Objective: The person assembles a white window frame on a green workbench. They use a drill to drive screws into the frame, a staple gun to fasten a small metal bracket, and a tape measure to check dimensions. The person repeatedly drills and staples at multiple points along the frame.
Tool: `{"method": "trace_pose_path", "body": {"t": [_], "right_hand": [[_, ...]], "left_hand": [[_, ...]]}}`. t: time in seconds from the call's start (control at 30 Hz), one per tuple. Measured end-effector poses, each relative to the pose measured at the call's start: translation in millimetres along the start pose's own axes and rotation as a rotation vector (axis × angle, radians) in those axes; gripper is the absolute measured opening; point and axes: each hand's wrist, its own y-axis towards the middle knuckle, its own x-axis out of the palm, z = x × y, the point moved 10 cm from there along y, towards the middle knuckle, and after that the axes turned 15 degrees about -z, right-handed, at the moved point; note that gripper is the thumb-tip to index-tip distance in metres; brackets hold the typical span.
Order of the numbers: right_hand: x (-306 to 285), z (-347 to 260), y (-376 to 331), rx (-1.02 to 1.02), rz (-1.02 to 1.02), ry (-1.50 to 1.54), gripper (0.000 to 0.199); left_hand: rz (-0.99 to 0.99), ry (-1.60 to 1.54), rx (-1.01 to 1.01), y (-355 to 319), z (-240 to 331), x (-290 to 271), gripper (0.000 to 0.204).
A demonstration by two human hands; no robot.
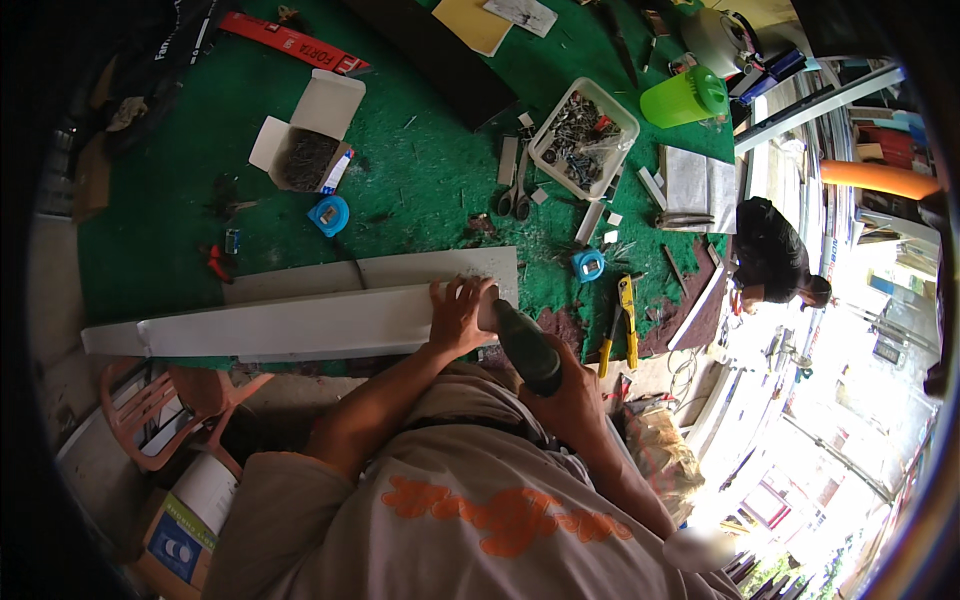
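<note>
Long strip at the table edge, one hand for steadying and one for the tool

The long white strip [290, 322] lies along the near edge of the green table [425, 205], overlapping a pale sheet [430, 268] — close to the person's waist, presumably so both arms can work without stretching. The left hand [461, 316] rests on the strip's right end with its fingers bent over the top, probably to keep it from sliding; whether the thumb closes underneath I cannot tell. The right hand [568, 392] is wrapped around a dark green tool [528, 350], whose front end points at that same end — contact is hidden. Holding the strip there likely keeps the worked end steadiest.

The pliers [626, 320] and a blue tape [588, 265] lie to the right, seemingly handy for the right hand. The tray [543, 152] probably keeps its small metal pieces from scattering.
</note>
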Motion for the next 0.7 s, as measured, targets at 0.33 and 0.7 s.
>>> {"method": "trace_pose_path", "body": {"t": [0.33,0.7], "right_hand": [[14,-14,12,0.151,-0.07,-0.111,0.079],[24,-15,14,0.274,-0.182,-0.22,0.079]], "left_hand": [[0.032,0.011,0.022,2,3,-5,0.089],[-0.023,0.076,-0.01,5,0,1,0.083]]}}
